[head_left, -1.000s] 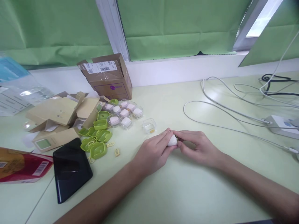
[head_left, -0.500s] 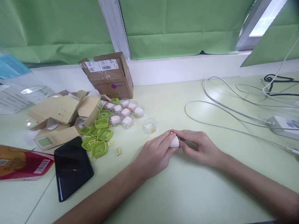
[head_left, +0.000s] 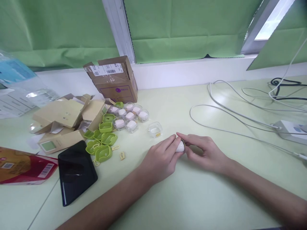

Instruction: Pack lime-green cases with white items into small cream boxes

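Note:
Between my two hands is a small glossy white earbud case (head_left: 179, 146) with a dark greenish edge on its right side. My left hand (head_left: 161, 156) is closed around it, its fingers covering the left and top of the case. From the right, my right hand (head_left: 203, 150) pinches the case's edge with thumb and fingertips. Beyond my left hand sits a clear plastic shell (head_left: 155, 129) with a small yellow spot inside. Several green silicone covers (head_left: 103, 153) lie to the left, some with yellow loops. Near them is a loose yellow loop (head_left: 122, 156).
Several clear shells holding white cases (head_left: 131, 125) stand behind the covers. Farther left are opened cardboard packs (head_left: 63, 111), a black tablet (head_left: 76, 172) and a red bag (head_left: 28, 167). A brown box (head_left: 117, 81) stands at the back. White cables (head_left: 230, 111) run to a power strip (head_left: 291, 130).
The view has shifted slightly, so the things at the left sit a little farther right. My hands stay on the white earbud case, with the right index finger slightly raised.

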`<state>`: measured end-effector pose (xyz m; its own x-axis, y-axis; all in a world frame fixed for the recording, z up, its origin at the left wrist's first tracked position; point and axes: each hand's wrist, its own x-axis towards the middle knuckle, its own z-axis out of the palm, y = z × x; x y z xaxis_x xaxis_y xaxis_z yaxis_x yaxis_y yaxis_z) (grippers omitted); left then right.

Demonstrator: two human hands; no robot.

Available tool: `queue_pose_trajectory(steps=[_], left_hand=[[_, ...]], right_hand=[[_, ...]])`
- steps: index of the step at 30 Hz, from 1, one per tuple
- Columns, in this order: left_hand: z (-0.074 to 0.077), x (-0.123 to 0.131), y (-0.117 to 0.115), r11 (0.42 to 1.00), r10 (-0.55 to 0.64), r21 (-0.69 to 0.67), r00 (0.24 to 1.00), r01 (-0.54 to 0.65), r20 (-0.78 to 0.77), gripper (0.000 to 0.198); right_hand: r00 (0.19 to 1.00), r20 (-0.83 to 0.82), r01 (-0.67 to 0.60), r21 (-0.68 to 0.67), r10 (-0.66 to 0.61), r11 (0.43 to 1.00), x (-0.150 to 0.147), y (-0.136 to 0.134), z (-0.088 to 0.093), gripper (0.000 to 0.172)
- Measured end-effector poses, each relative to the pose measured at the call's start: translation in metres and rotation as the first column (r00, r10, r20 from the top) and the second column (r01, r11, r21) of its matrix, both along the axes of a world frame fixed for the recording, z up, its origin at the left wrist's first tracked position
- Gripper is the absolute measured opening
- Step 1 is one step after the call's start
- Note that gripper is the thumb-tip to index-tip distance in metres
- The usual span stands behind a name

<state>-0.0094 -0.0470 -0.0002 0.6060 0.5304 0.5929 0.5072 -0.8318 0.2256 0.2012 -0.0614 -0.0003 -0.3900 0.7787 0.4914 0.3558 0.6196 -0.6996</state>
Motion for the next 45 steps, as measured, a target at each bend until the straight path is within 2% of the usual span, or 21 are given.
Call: queue_pose_trajectory(steps=[7,14,18,22,24,27,30,33,35,40,45], left_hand=[[-0.001,-0.003,0.002,0.998,-0.029,-0.059,0.999,0.028,-0.022,0.037],[-0.002,-0.004,0.006,0.98,-0.073,-0.169,0.982,0.103,0.175,0.039],[-0.001,-0.004,0.008,0.932,-0.057,-0.323,0.947,0.163,0.315,0.039],[0.001,-0.002,0.009,0.875,-0.011,-0.445,0.926,0.191,0.376,0.039],[0.001,-0.001,0.006,0.889,0.0,-0.428,0.936,0.161,0.353,0.044],[0.001,0.003,0.001,0.945,0.033,-0.321,0.956,0.065,0.29,0.05],[0.0,0.005,-0.001,0.969,0.064,-0.246,0.967,-0.001,0.246,0.051],[0.0,0.005,0.001,0.972,0.06,-0.234,0.971,-0.004,0.232,0.049],[0.001,0.004,0.003,0.971,0.059,-0.238,0.969,0.0,0.24,0.051],[0.002,0.004,0.003,0.963,0.096,-0.268,0.956,-0.019,0.276,0.045],[0.001,0.006,0.001,0.942,0.149,-0.333,0.938,-0.038,0.313,0.048]], right_hand=[[0.998,0.057,-0.041,0.011,0.04,0.999,0.004,0.001,0.003,0.059],[0.988,0.087,-0.121,-0.051,0.125,0.991,0.007,0.001,0.01,0.067],[0.988,0.127,-0.082,-0.027,0.085,0.996,0.007,0.002,0.007,0.066],[0.986,0.168,-0.023,0.081,0.009,0.996,0.004,0.003,0.005,0.064],[0.982,0.189,-0.011,0.109,-0.01,0.994,0.002,0.002,0.004,0.063],[0.979,0.194,0.037,0.118,-0.059,0.992,-0.003,-0.001,0.003,0.061],[0.982,0.16,0.096,0.067,-0.105,0.993,-0.007,-0.003,0.002,0.054],[0.982,0.153,0.11,0.002,-0.109,0.994,-0.01,-0.003,0.002,0.041],[0.979,0.168,0.116,0.004,-0.115,0.993,-0.01,-0.003,0.002,0.035],[0.973,0.192,0.119,0.065,-0.129,0.991,-0.01,-0.002,0.002,0.037],[0.975,0.195,0.096,0.057,-0.106,0.994,-0.009,-0.002,0.002,0.034]])
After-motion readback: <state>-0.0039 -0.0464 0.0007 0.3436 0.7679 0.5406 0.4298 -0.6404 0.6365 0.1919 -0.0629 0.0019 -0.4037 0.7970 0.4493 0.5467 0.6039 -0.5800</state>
